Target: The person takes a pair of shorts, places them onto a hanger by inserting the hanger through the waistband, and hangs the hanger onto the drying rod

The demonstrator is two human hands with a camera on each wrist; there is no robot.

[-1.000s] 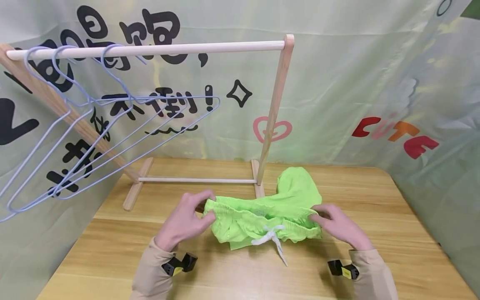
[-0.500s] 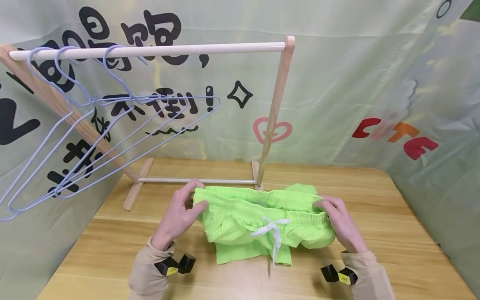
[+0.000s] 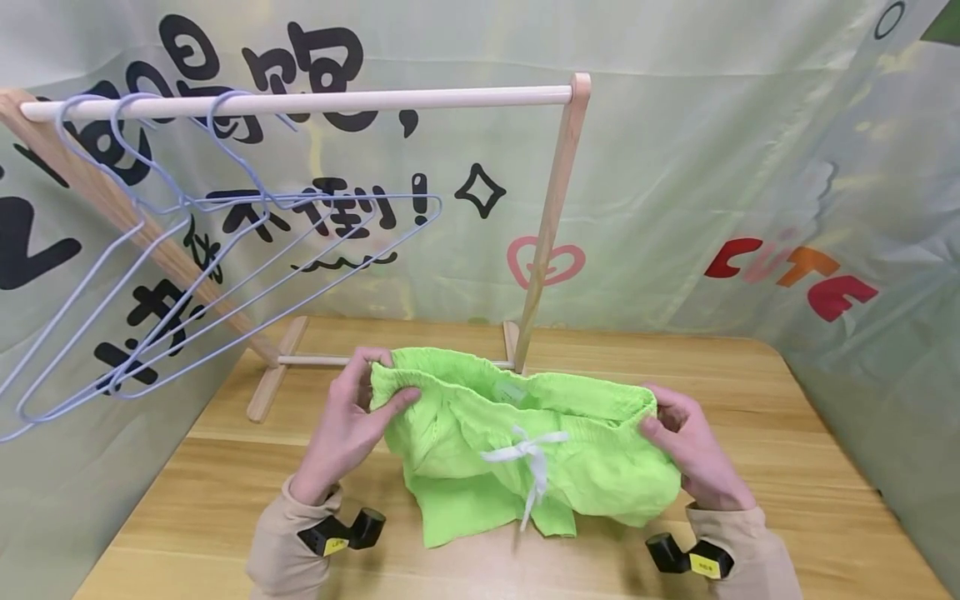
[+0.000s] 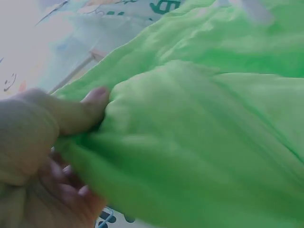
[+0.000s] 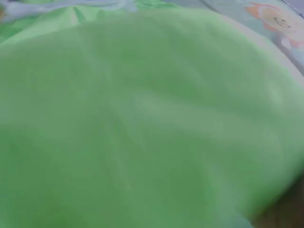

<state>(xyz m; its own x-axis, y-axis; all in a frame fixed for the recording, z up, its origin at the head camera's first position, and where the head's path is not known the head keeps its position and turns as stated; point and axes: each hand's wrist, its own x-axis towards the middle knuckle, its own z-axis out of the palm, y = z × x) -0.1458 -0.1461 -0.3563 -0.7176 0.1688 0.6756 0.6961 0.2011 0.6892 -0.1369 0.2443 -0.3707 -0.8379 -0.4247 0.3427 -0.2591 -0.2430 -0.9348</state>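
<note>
Bright green shorts (image 3: 465,483) with a gathered elastic waistband and a white drawstring bow (image 3: 528,450) hang between both hands over the table. My left hand (image 3: 348,425) grips the waistband at its left end, thumb on the front and fingers behind. At the opposite end my right hand (image 3: 693,442) pinches the waistband, thumb on the near side. The waist opening faces up, with a pale label (image 3: 510,392) inside. In the left wrist view the thumb (image 4: 88,111) presses on the green cloth. Cloth fills most of the right wrist view and hides the right fingers.
A wooden rack (image 3: 551,217) with a white top rail (image 3: 337,102) stands at the back left of the wooden table (image 3: 765,417). Several light blue wire hangers (image 3: 240,242) hang on its left half. A printed curtain (image 3: 675,167) encloses the back and sides.
Both hands have raised the shorts and spread the waistband wider, the left hand moving left and up. The leg cloth that lay at the back right now hangs below the waistband.
</note>
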